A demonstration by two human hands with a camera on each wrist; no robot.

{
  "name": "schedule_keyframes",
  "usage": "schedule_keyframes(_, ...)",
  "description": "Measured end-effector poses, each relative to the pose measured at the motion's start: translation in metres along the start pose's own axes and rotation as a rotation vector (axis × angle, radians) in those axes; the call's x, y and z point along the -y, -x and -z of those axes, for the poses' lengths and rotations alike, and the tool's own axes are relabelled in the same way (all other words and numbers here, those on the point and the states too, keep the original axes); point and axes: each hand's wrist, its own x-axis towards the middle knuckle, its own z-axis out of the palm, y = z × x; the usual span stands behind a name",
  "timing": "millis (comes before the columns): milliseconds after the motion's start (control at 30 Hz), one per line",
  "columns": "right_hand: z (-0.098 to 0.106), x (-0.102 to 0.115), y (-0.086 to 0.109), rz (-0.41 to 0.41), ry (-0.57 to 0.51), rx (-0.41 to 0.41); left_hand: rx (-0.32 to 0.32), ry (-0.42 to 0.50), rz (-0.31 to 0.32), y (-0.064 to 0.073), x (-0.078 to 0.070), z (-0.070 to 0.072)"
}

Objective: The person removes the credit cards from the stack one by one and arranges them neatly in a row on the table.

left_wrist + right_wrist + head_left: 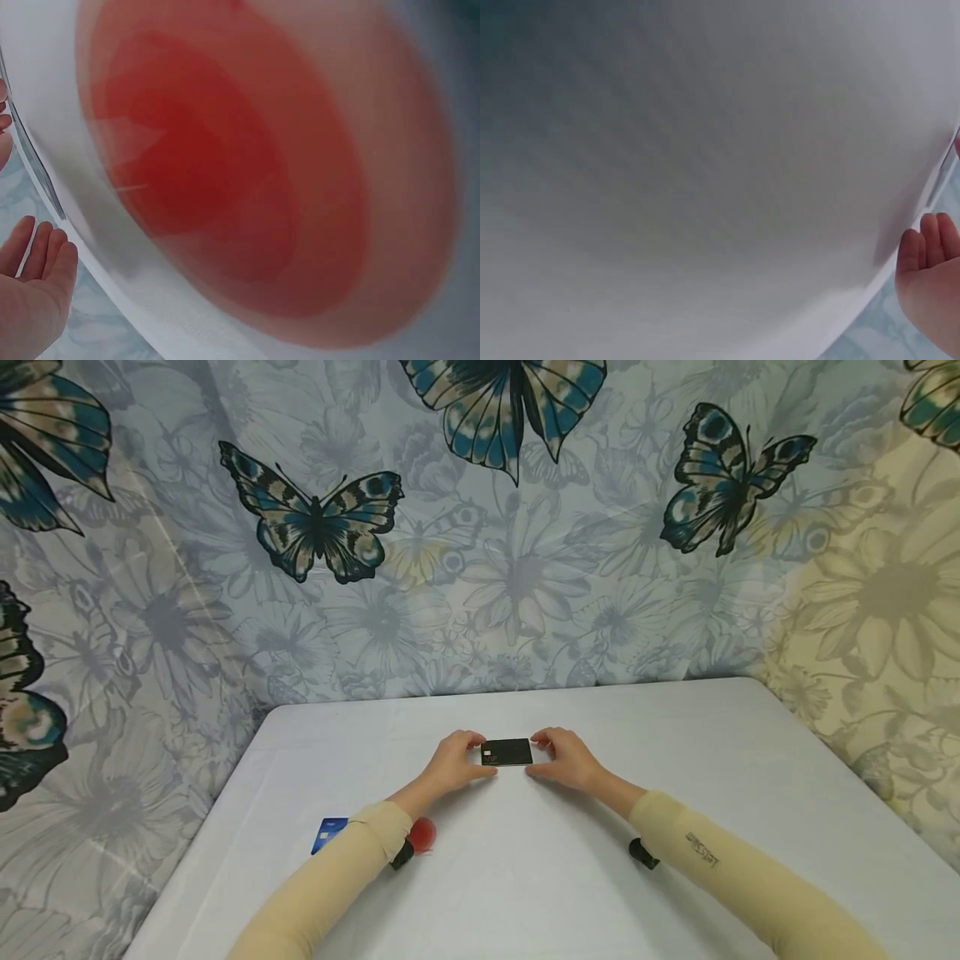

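A black card with "VIP" lettering and a small chip mark lies flat on the white table, between my two hands. In the left wrist view its edge shows as a thin stack of layers. My left hand is at the card's left end, fingers at the far corner and thumb by the near edge. At the right end my right hand mirrors it, with its thumb close to the near corner. Both wrist views show extended fingers beside the stack, not wrapped round it.
A blue card lies partly hidden behind the left sleeve. Beside that forearm sits a red round object, large and blurred in the left wrist view. White cloth covers the table; a butterfly-patterned curtain hangs behind.
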Motion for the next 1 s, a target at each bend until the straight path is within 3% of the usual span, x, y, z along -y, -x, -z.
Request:
schedule_keyframes(300, -0.001, -0.002, -0.008, -0.017, 0.027, 0.022, 0.023, -0.062, 0.039, -0.007, 0.002, -0.003)
schedule_keyframes(533, -0.002, -0.001, -0.011, -0.03, 0.077, 0.088, 0.094, -0.083, 0.072, -0.011, 0.008, -0.002)
schedule_keyframes(767, 0.001, 0.0, -0.013, -0.056, 0.092, 0.117, 0.178, -0.113, 0.05, -0.018, 0.012, 0.005)
schedule_keyframes(1000, 0.002, -0.003, -0.015, -0.035, 0.078, 0.108, 0.19, -0.118, 0.04, -0.021, 0.014, 0.007)
